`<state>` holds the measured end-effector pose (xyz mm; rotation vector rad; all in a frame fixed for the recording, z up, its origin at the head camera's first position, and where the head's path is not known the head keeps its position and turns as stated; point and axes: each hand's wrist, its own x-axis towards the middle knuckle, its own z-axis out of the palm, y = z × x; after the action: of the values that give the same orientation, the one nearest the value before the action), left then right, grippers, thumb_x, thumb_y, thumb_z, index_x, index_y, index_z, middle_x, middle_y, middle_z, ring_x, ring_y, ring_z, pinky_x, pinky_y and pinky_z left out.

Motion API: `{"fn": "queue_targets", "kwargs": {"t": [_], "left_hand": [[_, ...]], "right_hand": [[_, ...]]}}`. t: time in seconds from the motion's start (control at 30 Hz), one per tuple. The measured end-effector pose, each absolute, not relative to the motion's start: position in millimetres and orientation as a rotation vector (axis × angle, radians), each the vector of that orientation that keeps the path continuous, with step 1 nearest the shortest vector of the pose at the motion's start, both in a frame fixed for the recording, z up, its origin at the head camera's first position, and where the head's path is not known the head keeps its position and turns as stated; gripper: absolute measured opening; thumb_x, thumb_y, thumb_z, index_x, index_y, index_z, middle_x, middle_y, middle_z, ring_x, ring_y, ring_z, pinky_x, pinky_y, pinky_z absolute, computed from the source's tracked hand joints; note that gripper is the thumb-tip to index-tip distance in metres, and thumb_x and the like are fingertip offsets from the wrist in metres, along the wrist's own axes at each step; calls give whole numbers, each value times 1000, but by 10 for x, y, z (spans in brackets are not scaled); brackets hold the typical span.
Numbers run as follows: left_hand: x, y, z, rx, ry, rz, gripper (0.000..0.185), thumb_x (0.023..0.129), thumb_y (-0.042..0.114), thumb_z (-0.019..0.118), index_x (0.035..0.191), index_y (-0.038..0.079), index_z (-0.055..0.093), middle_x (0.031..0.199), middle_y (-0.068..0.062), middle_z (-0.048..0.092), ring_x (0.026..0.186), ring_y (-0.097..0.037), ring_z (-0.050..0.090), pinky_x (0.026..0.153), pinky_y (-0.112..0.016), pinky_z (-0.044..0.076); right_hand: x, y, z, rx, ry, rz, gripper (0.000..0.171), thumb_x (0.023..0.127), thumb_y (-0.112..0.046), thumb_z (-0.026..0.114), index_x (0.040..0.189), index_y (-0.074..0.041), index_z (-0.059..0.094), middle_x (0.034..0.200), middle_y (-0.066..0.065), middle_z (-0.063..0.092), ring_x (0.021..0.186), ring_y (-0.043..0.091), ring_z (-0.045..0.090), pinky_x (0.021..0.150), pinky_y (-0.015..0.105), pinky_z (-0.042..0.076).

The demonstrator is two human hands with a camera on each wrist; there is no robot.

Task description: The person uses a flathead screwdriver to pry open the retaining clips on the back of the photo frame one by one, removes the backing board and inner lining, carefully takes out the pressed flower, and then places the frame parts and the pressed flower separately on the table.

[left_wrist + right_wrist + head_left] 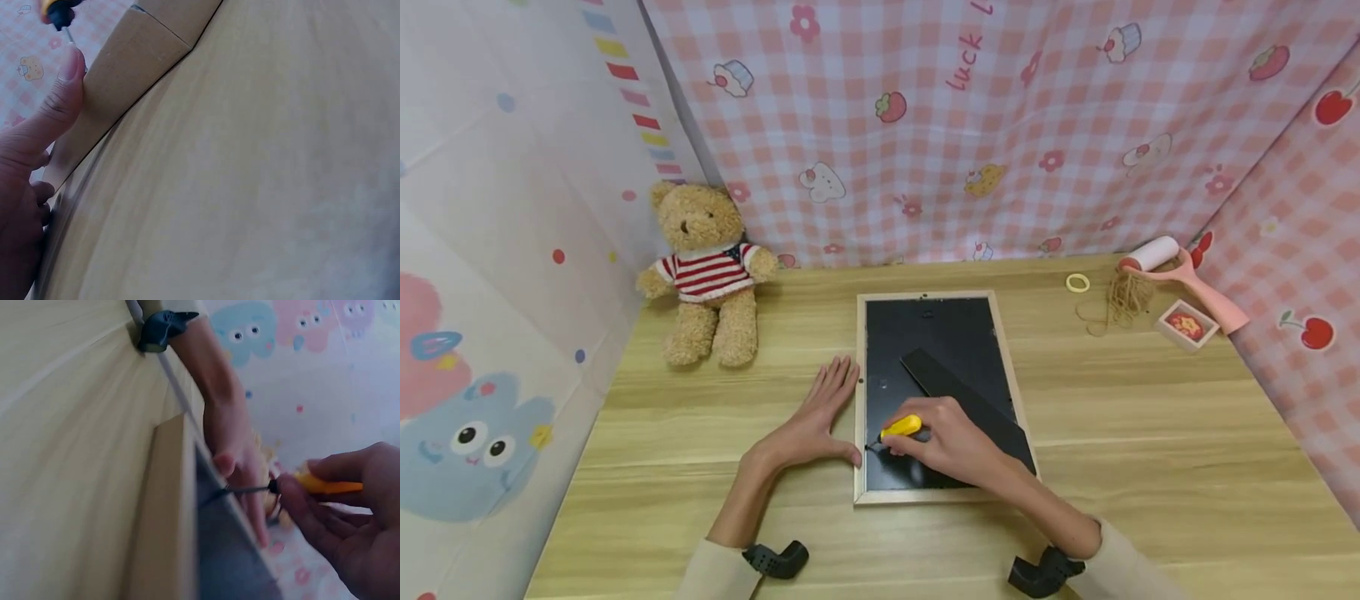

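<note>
Fingers (344, 465) of the right hand (947, 433): curled, clamped together on the handle of a yellow-handled tool (902, 426).
Fingers of the left hand (808, 433): straight and lying close to one another, with the thumb stretched well away from them; the thumb touches the outer side of a pale wooden frame (917, 497), and the other fingertips lie along that same left edge.
Tool's shaft: thin and metal, slanting down to a small dark tab (867, 447) at the frame's inner left edge, just beside the left thumb; I can't make out the very end of it.
Frame: flat on the wood-grain table (1112, 433) in front of the person, black panel (955, 325) facing up.
Black strip (992, 422): slanted across the panel toward the lower right, partly hidden by the right hand and forearm.
Cuffs: beige sleeves (718, 571), a curved black device (777, 560) by each wrist.
Far left: a teddy bear (711, 267) in a striped top, well apart from the frame.
Far right: a yellow ring (1077, 290), tangled twine (1127, 298), a pink-handled roller (1213, 298) and a small box (1187, 325).
Behind it all: a pink checked curtain (910, 108).
</note>
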<state>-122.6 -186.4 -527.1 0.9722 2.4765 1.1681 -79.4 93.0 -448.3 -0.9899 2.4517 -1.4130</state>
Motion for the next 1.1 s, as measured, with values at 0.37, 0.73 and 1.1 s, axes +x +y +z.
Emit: {"fn": "queue_targets", "kwargs": {"t": [0.37, 0.73, 1.1], "left_hand": [[-1224, -1863, -5257, 982, 2468, 1185, 149, 75, 93, 66, 175, 0, 6, 181, -30, -7, 168, -49, -12, 138, -45, -14], [-1149, -1880, -5267, 913, 2407, 1220, 136, 85, 70, 83, 177, 6, 6, 184, -22, -3, 171, -39, -10, 136, -29, -14], [-279, -1537, -5079, 666, 2427, 1163, 136, 90, 44, 90, 173, -2, -7, 182, -20, -19, 169, -41, -13, 137, -35, -10]], "right_hand": [[-864, 673, -4237, -1250, 2605, -1084, 15, 100, -12, 80, 90, -1, 79, 87, 5, 72, 71, 1, 64, 63, 11, 53], [-1276, 1175, -4017, -974, 2641, -1407, 10, 108, -9, 69, 105, -1, 75, 94, 7, 76, 79, 15, 69, 71, 28, 60], [-2440, 1987, -4289, -648, 2960, -804, 35, 111, -7, 61, 136, 18, 63, 131, 42, 61, 109, 52, 66, 90, 60, 59]]}}
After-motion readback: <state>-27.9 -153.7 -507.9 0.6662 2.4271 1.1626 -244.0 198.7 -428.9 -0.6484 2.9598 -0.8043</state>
